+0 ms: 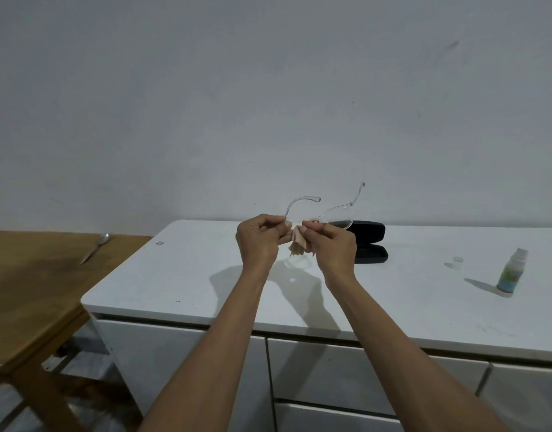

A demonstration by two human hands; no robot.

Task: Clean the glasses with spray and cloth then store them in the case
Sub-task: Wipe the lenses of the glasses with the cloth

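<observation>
Two bare forearms rise from the bottom edge of the frame and converge toward the centre, the left from the lower middle, the right from the lower right. The left hand (258, 241) sits just left of centre, fingers curled in, thumb and forefinger pinched together at its upper right. The right hand (332, 246) sits just beside it, knuckles up, fingers bunched and closed. The two hands nearly touch at their fingertips.
</observation>
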